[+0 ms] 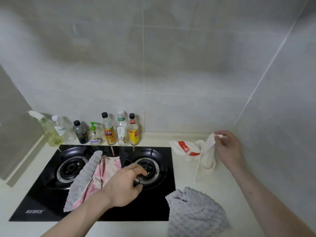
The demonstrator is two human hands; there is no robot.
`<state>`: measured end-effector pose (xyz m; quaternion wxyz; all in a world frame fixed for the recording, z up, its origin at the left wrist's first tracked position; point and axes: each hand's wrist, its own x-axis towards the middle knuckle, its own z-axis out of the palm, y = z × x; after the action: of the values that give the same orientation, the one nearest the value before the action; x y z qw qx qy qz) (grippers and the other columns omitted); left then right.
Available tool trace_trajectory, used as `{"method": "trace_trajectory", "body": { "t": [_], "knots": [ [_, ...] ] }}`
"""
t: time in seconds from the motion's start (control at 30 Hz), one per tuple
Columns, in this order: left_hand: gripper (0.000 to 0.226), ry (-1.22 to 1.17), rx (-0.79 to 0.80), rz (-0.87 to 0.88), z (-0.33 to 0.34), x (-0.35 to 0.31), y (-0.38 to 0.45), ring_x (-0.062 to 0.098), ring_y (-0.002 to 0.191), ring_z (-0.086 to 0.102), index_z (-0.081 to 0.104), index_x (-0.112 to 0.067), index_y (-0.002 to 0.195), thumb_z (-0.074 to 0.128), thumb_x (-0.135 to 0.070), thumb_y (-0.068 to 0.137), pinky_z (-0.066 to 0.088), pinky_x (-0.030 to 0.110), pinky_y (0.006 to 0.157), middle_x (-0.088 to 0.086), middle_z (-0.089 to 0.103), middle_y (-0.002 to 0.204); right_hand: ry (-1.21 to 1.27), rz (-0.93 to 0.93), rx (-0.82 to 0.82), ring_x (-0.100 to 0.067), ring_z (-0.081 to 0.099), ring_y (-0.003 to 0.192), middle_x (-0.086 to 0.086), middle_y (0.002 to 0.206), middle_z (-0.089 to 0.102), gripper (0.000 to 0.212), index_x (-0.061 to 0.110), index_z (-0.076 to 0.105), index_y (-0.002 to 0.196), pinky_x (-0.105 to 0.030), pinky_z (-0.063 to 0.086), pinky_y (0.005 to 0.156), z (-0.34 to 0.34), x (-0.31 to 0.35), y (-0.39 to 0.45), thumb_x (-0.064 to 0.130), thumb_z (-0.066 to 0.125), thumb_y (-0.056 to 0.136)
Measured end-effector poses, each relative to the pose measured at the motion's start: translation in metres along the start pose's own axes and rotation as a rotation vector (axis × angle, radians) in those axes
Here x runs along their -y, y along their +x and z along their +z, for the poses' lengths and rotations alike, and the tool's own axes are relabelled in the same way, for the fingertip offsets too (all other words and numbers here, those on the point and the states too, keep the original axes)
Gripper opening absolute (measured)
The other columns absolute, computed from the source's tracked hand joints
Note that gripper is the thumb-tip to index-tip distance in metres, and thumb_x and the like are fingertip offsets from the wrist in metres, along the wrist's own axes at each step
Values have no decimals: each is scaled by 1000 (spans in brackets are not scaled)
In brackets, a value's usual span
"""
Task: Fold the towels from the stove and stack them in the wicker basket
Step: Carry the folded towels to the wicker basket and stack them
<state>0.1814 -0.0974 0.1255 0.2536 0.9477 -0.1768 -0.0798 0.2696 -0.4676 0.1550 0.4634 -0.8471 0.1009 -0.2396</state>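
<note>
You can read white Chinese characters on the front left corner of the black stove [51,199]. A blue Chinese logo marks the pump bottle [94,135]. The other bottles' labels are too small to read.

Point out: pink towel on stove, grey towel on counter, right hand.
pink towel [109,165]: head view, middle of its cloth.
grey towel [196,212]: head view, centre of the heap.
right hand [227,146]: head view, back of hand.
</note>
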Motion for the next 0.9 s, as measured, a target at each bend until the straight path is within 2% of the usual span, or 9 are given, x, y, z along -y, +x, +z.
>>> {"method": "trace_trajectory", "body": {
  "t": [0.1, 0.17, 0.3, 0.43, 0.57, 0.7, 0.77, 0.83, 0.9],
  "knots": [
    [42, -45, -52, 63, -17, -28, 15, 1, 119, 54, 62, -31, 127, 66, -27, 85, 41, 18, 106, -21, 52, 129, 128, -138, 26, -11, 43, 54, -1, 59, 48, 18, 21, 68, 93, -24, 39, 60, -16, 44, 15, 4, 64, 93],
    [43, -110, -86, 97, -29, -47, 23, 0, 116, 56, 63, -31, 126, 66, -23, 84, 44, 23, 105, -19, 55, 125, 208, -199, 63, -11, 37, 54, 6, 57, 40, 21, 24, 67, 92, -29, 34, 61, -25, 75, 21, 4, 62, 95],
    [58, -257, -139, 98, -52, -84, 36, 3, 116, 54, 51, -33, 136, 73, -31, 83, 52, 28, 95, -17, 49, 131, 353, -254, 132, -9, 45, 59, 18, 62, 55, 25, 23, 67, 92, -29, 39, 66, -39, 135, 20, -1, 61, 96],
    [101, -249, -214, 79, -65, -97, 49, 7, 133, 37, 21, -30, 155, 82, -38, 75, 37, 26, 111, -14, 31, 147, 489, -294, 199, -20, 45, 68, 9, 82, 62, 33, 25, 67, 91, -28, 40, 64, -47, 180, 11, -7, 58, 96],
    [119, -240, -149, 17, -69, -85, 73, 17, 149, 19, 10, -34, 159, 84, -37, 65, 24, 38, 123, -9, 23, 160, 548, -336, 339, -6, 48, 64, 4, 81, 55, 33, 21, 66, 95, -15, 39, 60, -54, 211, -6, -9, 53, 98],
    [106, -339, -82, -2, -69, -76, 88, 19, 133, 42, 23, -45, 151, 87, -41, 66, 36, 38, 116, -12, 53, 126, 509, -380, 437, 0, 50, 63, 20, 71, 57, 33, 17, 65, 103, -13, 40, 59, -56, 220, -19, -11, 49, 99],
    [108, -328, -106, 18, -70, -74, 88, 18, 126, 42, 21, -50, 151, 87, -42, 66, 37, 38, 113, -9, 49, 118, 515, -373, 478, 0, 53, 64, 14, 78, 61, 33, 16, 66, 108, -13, 41, 59, -57, 218, -26, -11, 48, 100],
    [102, -293, -99, 29, -70, -71, 87, 16, 130, 37, 26, -56, 147, 85, -44, 64, 35, 37, 115, -6, 39, 126, 520, -370, 524, -5, 55, 69, 4, 84, 61, 34, 17, 68, 111, -14, 43, 61, -59, 216, -33, -9, 49, 101],
    [67, -257, -48, 70, -65, -63, 88, 15, 134, 35, 53, -58, 125, 82, -48, 65, 31, 39, 118, -8, 37, 131, 514, -378, 566, -11, 55, 73, 2, 82, 61, 29, 20, 70, 111, -17, 44, 63, -58, 215, -39, 0, 53, 98]
  ]
}}
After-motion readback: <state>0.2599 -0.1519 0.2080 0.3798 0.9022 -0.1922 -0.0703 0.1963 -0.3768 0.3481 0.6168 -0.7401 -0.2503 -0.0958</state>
